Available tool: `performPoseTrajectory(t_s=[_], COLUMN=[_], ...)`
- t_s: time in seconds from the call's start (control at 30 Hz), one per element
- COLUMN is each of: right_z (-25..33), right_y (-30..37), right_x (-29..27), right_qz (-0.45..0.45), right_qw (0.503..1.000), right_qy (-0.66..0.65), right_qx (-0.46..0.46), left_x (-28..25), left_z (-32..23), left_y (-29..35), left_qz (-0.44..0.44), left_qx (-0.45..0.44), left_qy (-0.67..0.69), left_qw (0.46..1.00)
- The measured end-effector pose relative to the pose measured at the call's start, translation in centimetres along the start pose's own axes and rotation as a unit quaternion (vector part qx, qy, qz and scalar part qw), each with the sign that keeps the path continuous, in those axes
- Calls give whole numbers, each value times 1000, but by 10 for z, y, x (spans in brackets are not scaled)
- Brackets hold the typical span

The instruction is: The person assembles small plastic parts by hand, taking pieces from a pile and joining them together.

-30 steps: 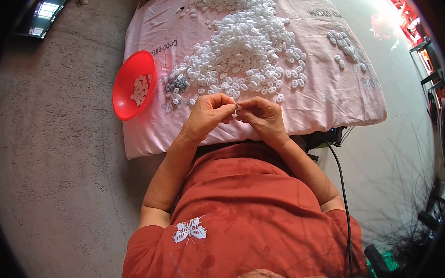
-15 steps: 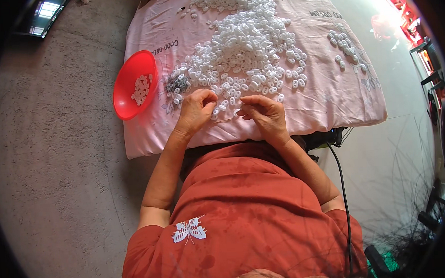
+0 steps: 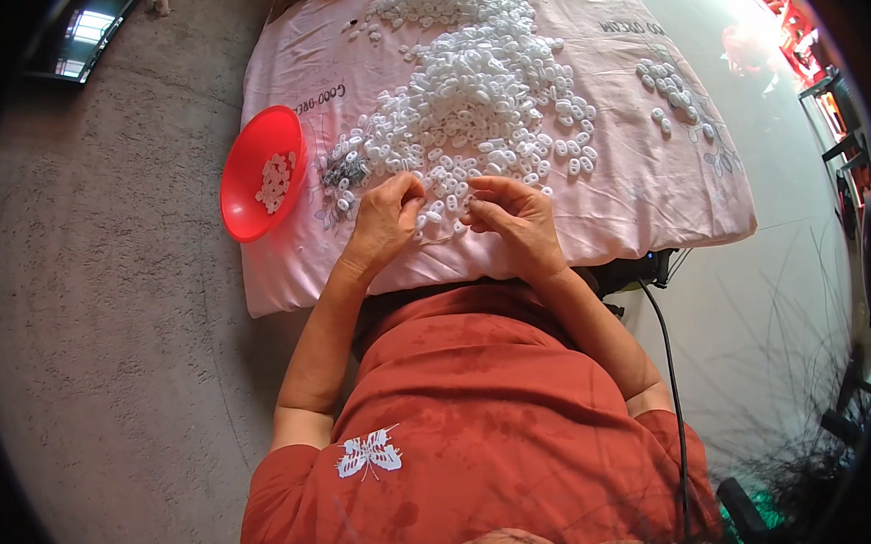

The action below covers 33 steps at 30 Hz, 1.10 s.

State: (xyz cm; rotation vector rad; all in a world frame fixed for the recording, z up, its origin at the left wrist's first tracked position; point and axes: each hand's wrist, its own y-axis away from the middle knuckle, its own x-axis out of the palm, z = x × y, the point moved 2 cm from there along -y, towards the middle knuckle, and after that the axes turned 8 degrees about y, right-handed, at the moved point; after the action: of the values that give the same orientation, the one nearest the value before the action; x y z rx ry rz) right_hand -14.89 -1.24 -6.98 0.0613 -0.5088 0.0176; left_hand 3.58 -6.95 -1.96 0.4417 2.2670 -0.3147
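Note:
Both of my hands are over the near part of a cloth-covered table (image 3: 627, 196), a short gap between them. My left hand (image 3: 386, 216) is closed, thumb against the curled fingers, and whatever it pinches is hidden. Facing it, my right hand (image 3: 516, 215) has its fingers bent toward the thumb; any piece at the tips is too small to make out. Just beyond lies a big heap of small white oval pieces with two holes (image 3: 467, 96). Several loose ones lie between and below my fingertips. Left of the heap sits a clump of small dark grey bits (image 3: 344, 169).
A red bowl (image 3: 243, 198) holding some white pieces stands tilted at the table's left edge. A separate group of white pieces (image 3: 669, 89) lies to the right. A black cable (image 3: 668, 359) hangs down beside my right arm.
My right hand has risen slightly and its fingers have shifted a little. The left hand stays almost in place. The view has shifted slightly; the bowl appears a bit lower.

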Motion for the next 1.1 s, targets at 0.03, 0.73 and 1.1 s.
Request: performPoseTrajectory(t_s=[0.03,0.73,1.1], right_z=[1,-5,-5], right_y=[-1,-4,-4], right_x=[1,1,1], right_qz=[0,62,66], right_qw=[1000,996,997], right_qy=[0,-57,-50], right_qx=[-1,-6,-5], left_x=[-1,-3,-2], left_z=[-7,-44,-46], left_y=[1,3,3], left_qz=[-1,61,66], left_qx=[-9,-40,-25], left_qy=[52,218,197], left_qw=[999,973,978])
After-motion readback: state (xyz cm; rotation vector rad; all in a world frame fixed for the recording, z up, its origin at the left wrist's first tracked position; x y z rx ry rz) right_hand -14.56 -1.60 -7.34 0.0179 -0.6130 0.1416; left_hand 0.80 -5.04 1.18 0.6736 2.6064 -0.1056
